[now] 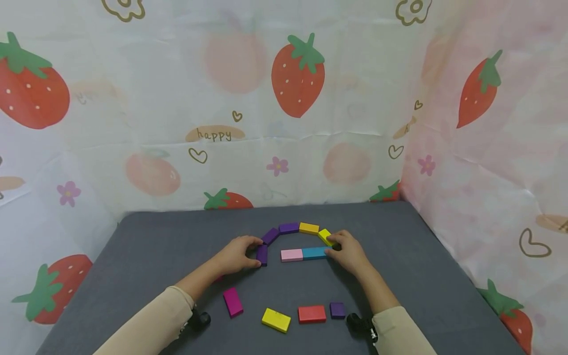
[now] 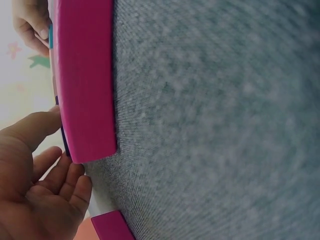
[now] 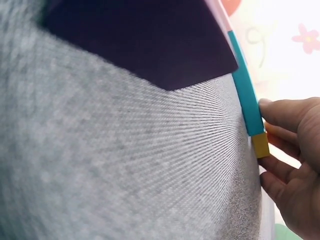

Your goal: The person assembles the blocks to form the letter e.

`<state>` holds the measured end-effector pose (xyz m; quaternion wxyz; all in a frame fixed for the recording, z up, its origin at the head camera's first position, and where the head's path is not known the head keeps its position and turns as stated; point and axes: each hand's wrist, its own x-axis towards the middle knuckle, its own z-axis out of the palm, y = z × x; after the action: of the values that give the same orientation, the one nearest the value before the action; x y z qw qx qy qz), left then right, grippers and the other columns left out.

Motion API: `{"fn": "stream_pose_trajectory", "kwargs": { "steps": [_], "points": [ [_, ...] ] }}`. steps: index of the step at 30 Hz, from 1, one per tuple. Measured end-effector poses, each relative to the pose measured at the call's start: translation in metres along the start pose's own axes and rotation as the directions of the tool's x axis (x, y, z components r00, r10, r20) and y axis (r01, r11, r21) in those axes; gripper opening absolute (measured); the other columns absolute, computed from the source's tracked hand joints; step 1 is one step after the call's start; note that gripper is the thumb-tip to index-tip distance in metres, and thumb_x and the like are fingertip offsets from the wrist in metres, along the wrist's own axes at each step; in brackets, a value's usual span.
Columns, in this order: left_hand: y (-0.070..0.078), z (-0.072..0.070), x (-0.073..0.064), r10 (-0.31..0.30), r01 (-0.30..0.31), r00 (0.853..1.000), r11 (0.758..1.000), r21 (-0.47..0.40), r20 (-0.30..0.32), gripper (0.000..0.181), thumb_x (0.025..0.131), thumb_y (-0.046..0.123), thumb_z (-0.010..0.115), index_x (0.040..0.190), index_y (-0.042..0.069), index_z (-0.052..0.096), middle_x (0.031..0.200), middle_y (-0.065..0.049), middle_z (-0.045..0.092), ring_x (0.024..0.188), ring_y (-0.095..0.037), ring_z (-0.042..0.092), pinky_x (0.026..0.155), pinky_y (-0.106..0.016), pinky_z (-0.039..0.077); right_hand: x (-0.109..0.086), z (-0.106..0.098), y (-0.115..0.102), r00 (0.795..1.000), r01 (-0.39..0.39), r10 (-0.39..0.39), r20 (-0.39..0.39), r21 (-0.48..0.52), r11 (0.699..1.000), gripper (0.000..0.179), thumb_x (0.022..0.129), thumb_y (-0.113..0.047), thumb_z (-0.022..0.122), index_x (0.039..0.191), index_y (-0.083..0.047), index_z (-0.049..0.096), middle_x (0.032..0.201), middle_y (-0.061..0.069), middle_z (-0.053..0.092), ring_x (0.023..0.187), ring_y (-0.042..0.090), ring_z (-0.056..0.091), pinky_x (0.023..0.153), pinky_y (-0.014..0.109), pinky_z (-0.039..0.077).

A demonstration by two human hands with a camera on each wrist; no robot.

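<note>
Several rectangular blocks form an arch on the grey cloth. My left hand (image 1: 238, 255) pinches the purple block (image 1: 263, 256) at the arch's left foot between thumb and fingers. Two more purple blocks and an orange-yellow block (image 1: 309, 228) continue the curve. At its right end, my right hand (image 1: 350, 254) pinches a yellow block (image 1: 325, 236), its thumb close to the end of a blue block (image 1: 314, 253). That blue block lies end to end with a pink block (image 1: 291, 255) inside the arch. Fingers partly hide the yellow block.
Nearer the front lie a magenta block (image 1: 232, 301), another yellow block (image 1: 276, 320), a red block (image 1: 312, 314) and a small purple block (image 1: 337, 310). Another magenta piece (image 2: 112, 226) is mostly hidden under my left forearm in the head view. Patterned cloth walls (image 1: 346, 108) border the table.
</note>
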<state>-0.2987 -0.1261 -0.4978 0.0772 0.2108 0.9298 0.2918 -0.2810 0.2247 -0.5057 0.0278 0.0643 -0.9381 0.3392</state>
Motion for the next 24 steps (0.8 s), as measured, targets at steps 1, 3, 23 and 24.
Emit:
{"fn": "stream_pose_trajectory", "kwargs": {
  "steps": [1,3,23,24],
  "points": [
    [-0.0004,0.0004,0.0001,0.0,0.0,1.0,1.0,0.0,-0.002,0.057,0.086,0.023,0.085,0.136,0.01,0.063,0.132,-0.007,0.065,0.125,-0.026,0.058,0.11,-0.048,0.043,-0.0001,0.0001,-0.0004,1.0,-0.003,0.003,0.001,0.001,1.0,0.041,0.093,-0.018,0.076,0.131,-0.004,0.068,0.131,0.011,0.059,0.12,0.033,0.058,0.102,0.052,0.048],
    [-0.001,0.0009,0.0003,-0.001,0.001,1.0,1.0,-0.001,-0.004,0.057,0.085,0.024,0.085,0.136,0.011,0.063,0.132,-0.007,0.065,0.125,-0.026,0.058,0.11,-0.048,0.043,-0.0001,0.0004,-0.0006,1.0,-0.004,0.004,0.001,-0.004,1.0,0.042,0.093,-0.018,0.077,0.131,-0.005,0.068,0.13,0.01,0.059,0.12,0.033,0.058,0.102,0.052,0.048],
    [0.0015,0.0001,-0.0004,-0.01,0.01,1.0,1.0,0.008,-0.012,0.057,0.086,0.024,0.084,0.137,0.01,0.063,0.133,-0.007,0.065,0.126,-0.027,0.057,0.111,-0.048,0.041,0.001,0.0008,0.0012,1.0,0.006,-0.006,-0.001,0.013,1.0,0.04,0.093,-0.018,0.076,0.13,-0.004,0.069,0.13,0.01,0.059,0.12,0.033,0.058,0.102,0.052,0.047],
    [0.0013,0.0001,-0.0001,-0.008,0.008,1.0,1.0,0.008,-0.012,0.057,0.086,0.023,0.085,0.137,0.01,0.063,0.133,-0.008,0.065,0.126,-0.027,0.057,0.111,-0.048,0.041,0.0011,0.0008,0.0013,1.0,0.005,-0.005,-0.002,0.015,1.0,0.04,0.093,-0.018,0.076,0.13,-0.004,0.069,0.129,0.01,0.059,0.12,0.033,0.058,0.102,0.052,0.047]
  ]
}}
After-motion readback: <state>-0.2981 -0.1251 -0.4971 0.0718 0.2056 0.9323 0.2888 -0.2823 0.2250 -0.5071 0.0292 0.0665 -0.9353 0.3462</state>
